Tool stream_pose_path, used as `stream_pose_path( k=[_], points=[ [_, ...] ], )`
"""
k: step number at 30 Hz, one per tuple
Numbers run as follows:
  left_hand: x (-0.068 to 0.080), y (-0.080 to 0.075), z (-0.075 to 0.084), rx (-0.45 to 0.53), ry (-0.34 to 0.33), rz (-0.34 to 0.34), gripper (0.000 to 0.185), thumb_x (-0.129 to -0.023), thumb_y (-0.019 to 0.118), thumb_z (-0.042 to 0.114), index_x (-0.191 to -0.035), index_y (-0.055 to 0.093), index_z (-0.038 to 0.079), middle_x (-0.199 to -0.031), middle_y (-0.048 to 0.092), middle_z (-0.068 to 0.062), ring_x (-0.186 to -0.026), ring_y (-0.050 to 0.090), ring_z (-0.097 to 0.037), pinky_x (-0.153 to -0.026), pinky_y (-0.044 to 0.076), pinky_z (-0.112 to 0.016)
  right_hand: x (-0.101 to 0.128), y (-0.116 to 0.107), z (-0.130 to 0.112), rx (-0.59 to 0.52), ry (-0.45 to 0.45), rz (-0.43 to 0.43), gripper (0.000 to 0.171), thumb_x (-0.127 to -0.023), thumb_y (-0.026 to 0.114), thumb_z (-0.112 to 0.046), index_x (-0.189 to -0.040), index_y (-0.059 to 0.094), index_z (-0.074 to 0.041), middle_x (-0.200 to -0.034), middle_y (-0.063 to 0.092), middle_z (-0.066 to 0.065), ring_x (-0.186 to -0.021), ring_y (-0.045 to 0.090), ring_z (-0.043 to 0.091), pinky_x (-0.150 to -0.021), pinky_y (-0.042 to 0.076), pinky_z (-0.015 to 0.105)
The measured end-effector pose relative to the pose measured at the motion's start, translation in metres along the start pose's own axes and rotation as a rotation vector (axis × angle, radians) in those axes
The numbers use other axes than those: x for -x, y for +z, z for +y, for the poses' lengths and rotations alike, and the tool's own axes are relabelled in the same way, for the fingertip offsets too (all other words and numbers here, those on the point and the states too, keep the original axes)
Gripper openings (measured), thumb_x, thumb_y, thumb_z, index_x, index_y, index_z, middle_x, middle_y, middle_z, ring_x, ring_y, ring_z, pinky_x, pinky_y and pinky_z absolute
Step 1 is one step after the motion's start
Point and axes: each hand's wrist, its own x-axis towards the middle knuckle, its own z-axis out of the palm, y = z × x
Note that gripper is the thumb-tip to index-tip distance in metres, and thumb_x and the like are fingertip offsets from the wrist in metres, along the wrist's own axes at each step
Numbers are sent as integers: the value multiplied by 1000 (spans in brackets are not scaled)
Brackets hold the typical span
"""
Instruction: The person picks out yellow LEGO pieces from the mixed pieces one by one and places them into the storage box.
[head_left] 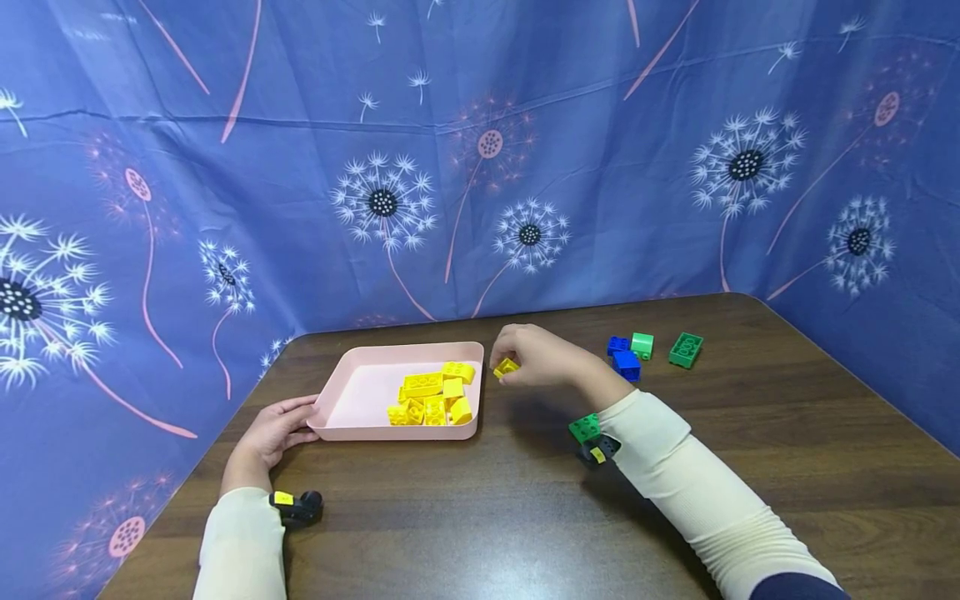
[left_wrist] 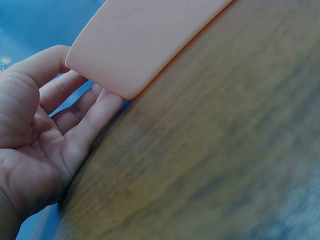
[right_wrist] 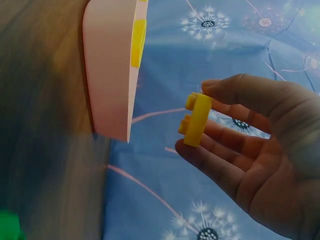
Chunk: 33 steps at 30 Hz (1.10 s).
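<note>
Yellow brick [head_left: 506, 367] is pinched in your right hand [head_left: 534, 357], thumb on top and fingertips [right_wrist: 192, 150] underneath, held in the air just outside the near-right rim of the pink tray [head_left: 352, 400]; the right wrist view shows it edge-on between thumb and index, with the other fingers loosely extended below it. Your left hand [head_left: 273, 432] rests against the tray's left corner, fingers [left_wrist: 95, 117] relaxed and nearly straight, touching the wall rather than gripping it. The pile of yellow bricks [head_left: 432, 398] sits in the tray's right half, just past your right fingertips. Risks as I judge them: the pinch looks narrow, on the brick's thin edges, so a twist could flip it out onto the wooden table [head_left: 525, 517] short of the rim. Left hand only braces one corner, so a knock from the right could slide or pivot the tray away from those fingers. The green brick [head_left: 584, 427] lies close under your right wrist and a dragging sleeve could sweep it. The blue and green bricks [head_left: 633, 354] beyond the back of your right hand are well apart, low risk.
</note>
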Motion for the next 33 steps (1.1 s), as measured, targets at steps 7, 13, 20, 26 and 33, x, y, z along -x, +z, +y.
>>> stream_pose_path(
  k=[7, 13, 20, 26, 33],
  points=[
    [0, 0, 0, 11, 9, -7, 18, -95, 61, 10, -105, 73, 20, -94, 69, 6, -82, 67, -11, -73, 59, -30, -25, 18, -2, -35, 25, 14, 15, -80, 74, -6, -95, 73, -4, -95, 62, 6, -88, 58, 27, -75, 50, 29],
    [1, 2, 1, 25, -2, 2, 19, -95, 62, 8, -102, 74, 20, -92, 69, 7, -81, 68, -11, -71, 59, -30, -46, 36, -2, -49, 94, -37, 16, -84, 74, -8, -99, 73, -4, -96, 62, 7, -92, 59, 29, -78, 50, 29],
    [0, 1, 2, 9, 3, -15, 25, -96, 62, 10, -119, 70, 8, -95, 69, 7, -82, 67, -11, -72, 59, -30, -60, 53, 0, -58, 171, -50, 14, -84, 74, -8, -99, 72, -6, -96, 61, 4, -94, 59, 23, -82, 51, 29],
    [-1, 1, 1, 24, -3, -14, 19, -95, 61, 8, -105, 74, 19, -93, 70, 6, -81, 68, -11, -71, 59, -30, -64, 61, -1, -44, 205, -74, 13, -82, 75, -4, -95, 72, -7, -102, 62, 4, -92, 55, 21, -84, 50, 32],
    [-1, 0, 0, 37, -4, -8, 20, -95, 62, 8, -109, 74, 14, -93, 70, 6, -81, 68, -11, -71, 59, -30, -63, 66, 0, 18, 190, -92, 14, -81, 74, -5, -94, 72, -7, -105, 63, 5, -94, 56, 20, -87, 50, 33]
  ],
)
